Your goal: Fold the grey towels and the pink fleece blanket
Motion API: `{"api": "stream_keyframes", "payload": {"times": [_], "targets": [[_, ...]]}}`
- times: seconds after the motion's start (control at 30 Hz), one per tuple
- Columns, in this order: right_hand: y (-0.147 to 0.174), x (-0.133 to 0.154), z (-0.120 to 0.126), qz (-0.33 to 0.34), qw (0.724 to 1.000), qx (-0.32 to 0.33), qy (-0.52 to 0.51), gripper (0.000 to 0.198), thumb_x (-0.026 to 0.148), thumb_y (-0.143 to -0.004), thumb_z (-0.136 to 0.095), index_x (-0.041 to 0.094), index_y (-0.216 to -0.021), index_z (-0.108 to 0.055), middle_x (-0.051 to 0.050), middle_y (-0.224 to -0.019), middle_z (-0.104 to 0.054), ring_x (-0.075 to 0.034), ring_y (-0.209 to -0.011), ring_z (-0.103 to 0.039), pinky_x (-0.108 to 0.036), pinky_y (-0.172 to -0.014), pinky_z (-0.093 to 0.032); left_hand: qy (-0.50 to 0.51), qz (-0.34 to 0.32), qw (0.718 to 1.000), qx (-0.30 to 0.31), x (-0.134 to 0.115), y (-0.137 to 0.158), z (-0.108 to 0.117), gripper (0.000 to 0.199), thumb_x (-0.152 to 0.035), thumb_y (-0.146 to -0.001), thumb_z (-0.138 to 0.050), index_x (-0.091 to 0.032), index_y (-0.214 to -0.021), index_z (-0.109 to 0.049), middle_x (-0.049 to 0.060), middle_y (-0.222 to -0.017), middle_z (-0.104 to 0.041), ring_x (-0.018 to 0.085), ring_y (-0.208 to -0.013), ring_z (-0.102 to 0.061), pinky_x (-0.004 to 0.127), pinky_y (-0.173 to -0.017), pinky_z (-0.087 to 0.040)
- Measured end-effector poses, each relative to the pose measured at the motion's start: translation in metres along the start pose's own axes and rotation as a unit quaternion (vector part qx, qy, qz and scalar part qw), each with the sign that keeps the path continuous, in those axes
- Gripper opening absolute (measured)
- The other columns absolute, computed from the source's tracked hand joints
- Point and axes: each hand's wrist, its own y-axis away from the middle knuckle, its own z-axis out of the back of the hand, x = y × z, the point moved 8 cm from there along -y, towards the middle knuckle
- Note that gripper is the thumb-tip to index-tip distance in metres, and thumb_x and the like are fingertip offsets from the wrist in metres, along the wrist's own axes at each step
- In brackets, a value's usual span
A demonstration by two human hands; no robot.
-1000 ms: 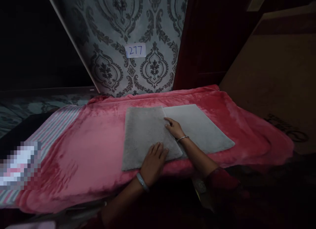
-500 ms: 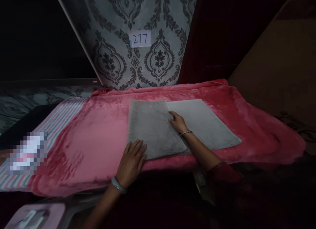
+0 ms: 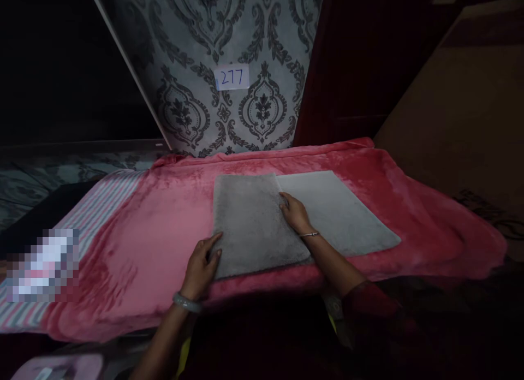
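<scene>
So the gray fuzzy cloth (image 3: 256,221) is lying flat on the pink blanket (image 3: 164,232), darker panel on the left overlapping a paler part that sticks out to the right. Left hand (image 3: 201,265) is at the near end of the darker panel's left edge, thumb and index spread apart with the tips right at the edge, while the right hand (image 3: 295,212) has its thumb and index close together at that panel's right edge, though I can't tell if they're actually pinching it. Behind it all there's patterned wallpaper (image 3: 184,115) with a "277" card (image 3: 232,77).
</scene>
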Motion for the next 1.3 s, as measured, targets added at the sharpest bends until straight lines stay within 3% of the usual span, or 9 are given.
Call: {"api": "stream_keyframes", "payload": {"times": [0.1,0.3,0.5,0.63,0.77,0.87,0.97,1.1,1.3], "targets": [[0.005,-0.003,0.004,-0.020,1.000,0.012,0.002,0.055,0.017,-0.084,-0.058,0.017,-0.140,-0.055,-0.012,-0.129,-0.067,-0.026,-0.113,-0.064,-0.041,-0.102,-0.048,0.084,0.070,0.994,0.021,0.007,-0.004,0.005,0.068,-0.051,-0.084,-0.061,-0.019,-0.144,-0.052,0.013,-0.131,-0.064,0.028,-0.121,-0.060,0.048,-0.106,-0.048],[0.038,-0.007,0.012,-0.001,0.999,0.039,-0.033,0.072,0.025,-0.081,-0.062,0.021,-0.150,-0.043,-0.008,-0.121,-0.070,-0.026,-0.099,-0.068,-0.039,-0.088,-0.054,0.236,0.210,0.947,0.064,0.017,-0.031,0.001,0.106,-0.055,-0.077,-0.073,-0.018,-0.160,-0.018,0.015,-0.120,-0.066,0.027,-0.106,-0.069,0.043,-0.091,-0.057],[0.054,-0.003,0.009,-0.007,0.995,0.091,0.028,0.061,0.020,-0.088,-0.055,0.020,-0.148,-0.047,-0.011,-0.135,-0.065,-0.026,-0.116,-0.065,-0.038,-0.098,-0.050,0.160,0.098,0.982,0.021,0.026,-0.054,-0.012,0.091,-0.035,-0.076,-0.066,-0.019,-0.157,-0.027,0.017,-0.145,-0.053,0.029,-0.132,-0.055,0.048,-0.109,-0.047],[0.049,0.020,0.023,0.013,0.984,0.116,0.136,0.051,0.019,-0.092,-0.053,0.016,-0.143,-0.054,-0.017,-0.130,-0.065,-0.030,-0.116,-0.063,-0.043,-0.097,-0.050,0.069,0.055,0.996,0.021,0.029,-0.063,0.006,0.078,-0.040,-0.081,-0.060,-0.016,-0.152,-0.039,0.015,-0.131,-0.063,0.028,-0.121,-0.062,0.048,-0.105,-0.050],[0.056,0.091,0.014,0.205,0.958,0.139,0.147,0.049,0.028,-0.094,-0.058,0.020,-0.142,-0.056,-0.017,-0.144,-0.055,-0.031,-0.133,-0.049,-0.048,-0.110,-0.040,-0.060,-0.068,0.996,0.003,-0.023,-0.098,0.025,0.055,-0.047,-0.090,-0.047,-0.017,-0.135,-0.060,0.014,-0.139,-0.059,0.028,-0.129,-0.057,0.048,-0.110,-0.045],[0.087,0.142,-0.022,0.377,0.891,0.232,0.102,0.061,0.049,-0.095,-0.059,0.027,-0.151,-0.046,-0.011,-0.158,-0.041,-0.032,-0.147,-0.031,-0.055,-0.119,-0.023,-0.074,-0.194,0.967,0.145,-0.076,-0.128,-0.020,0.053,-0.043,-0.099,-0.032,-0.021,-0.140,-0.057,0.010,-0.151,-0.053,0.021,-0.142,-0.045,0.043,-0.121,-0.031],[0.110,0.156,-0.054,0.437,0.843,0.302,0.087,0.067,0.060,-0.097,-0.051,0.030,-0.155,-0.039,-0.008,-0.159,-0.040,-0.031,-0.148,-0.028,-0.057,-0.120,-0.018,-0.157,-0.253,0.915,0.272,-0.095,-0.145,-0.086,0.052,-0.038,-0.099,-0.037,-0.023,-0.147,-0.050,0.009,-0.159,-0.043,0.024,-0.149,-0.033,0.052,-0.123,-0.022],[0.115,0.147,-0.069,0.422,0.843,0.321,0.086,0.066,0.060,-0.098,-0.048,0.032,-0.157,-0.036,-0.006,-0.164,-0.032,-0.030,-0.149,-0.026,-0.056,-0.121,-0.015,-0.261,-0.307,0.864,0.303,-0.083,-0.154,-0.138,0.058,-0.038,-0.094,-0.051,-0.025,-0.150,-0.046,0.012,-0.161,-0.038,0.032,-0.151,-0.028,0.065,-0.119,-0.017],[0.113,0.144,-0.067,0.405,0.845,0.341,0.080,0.065,0.059,-0.099,-0.046,0.033,-0.158,-0.033,-0.006,-0.166,-0.027,-0.028,-0.154,-0.015,-0.059,-0.122,-0.012,-0.294,-0.324,0.847,0.303,-0.068,-0.181,-0.149,0.068,-0.056,-0.096,-0.046,-0.029,-0.157,-0.033,0.011,-0.167,-0.024,0.035,-0.154,-0.018,0.064,-0.120,-0.014]]}}
